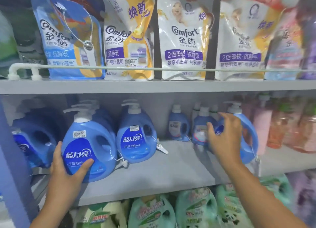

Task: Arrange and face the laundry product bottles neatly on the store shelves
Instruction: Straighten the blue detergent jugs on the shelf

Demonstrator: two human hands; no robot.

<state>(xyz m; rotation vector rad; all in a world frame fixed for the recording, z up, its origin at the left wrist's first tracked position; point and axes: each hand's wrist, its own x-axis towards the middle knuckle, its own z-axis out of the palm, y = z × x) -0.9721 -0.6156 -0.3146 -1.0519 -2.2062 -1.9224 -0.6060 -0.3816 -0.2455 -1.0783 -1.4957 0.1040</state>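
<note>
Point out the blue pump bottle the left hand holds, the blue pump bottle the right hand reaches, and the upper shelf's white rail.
Left-held blue pump bottle [89,142]: head view, front label.
Right blue pump bottle [248,138]: head view, handle side.
White rail [119,67]: head view, horizontal bar.

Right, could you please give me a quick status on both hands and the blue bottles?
Left hand grips front pump bottle. Right hand reaching onto handled blue bottle, grip unclear. Small bottles set back; nothing blocking.

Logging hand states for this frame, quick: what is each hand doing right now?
Left hand: grips the front blue pump bottle.
Right hand: fingers spread on the right blue pump bottle; a firm grip cannot be told.
</note>
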